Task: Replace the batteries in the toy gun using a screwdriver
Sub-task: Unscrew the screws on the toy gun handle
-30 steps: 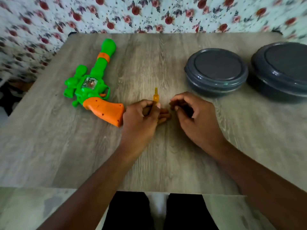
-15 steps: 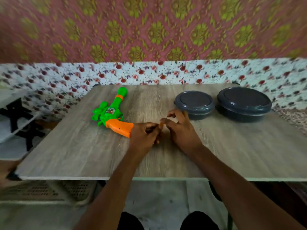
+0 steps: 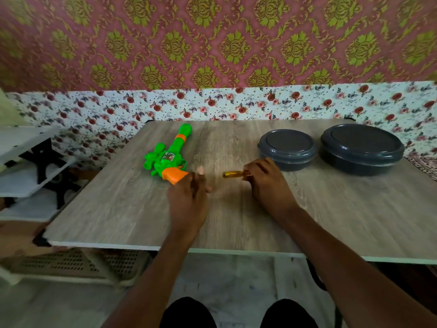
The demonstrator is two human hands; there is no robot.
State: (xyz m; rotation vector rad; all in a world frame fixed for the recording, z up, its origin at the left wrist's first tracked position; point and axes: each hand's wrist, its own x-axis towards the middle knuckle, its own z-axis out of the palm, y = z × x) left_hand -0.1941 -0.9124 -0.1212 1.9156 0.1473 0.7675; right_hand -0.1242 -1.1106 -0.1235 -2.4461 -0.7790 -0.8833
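green toy gun (image 3: 169, 153) with orange grip and orange barrel band, flat on its side on the table's left half, barrel pointing away. amber-handled screwdriver (image 3: 233, 174), lying roughly level, handle end pointing left, far end hidden.

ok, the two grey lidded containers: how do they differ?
The left container is smaller; the right container is clearly wider. The left one sits just behind the right hand; the right one stands clear of both hands, near the table edge. Both are round, dark grey, lids on.
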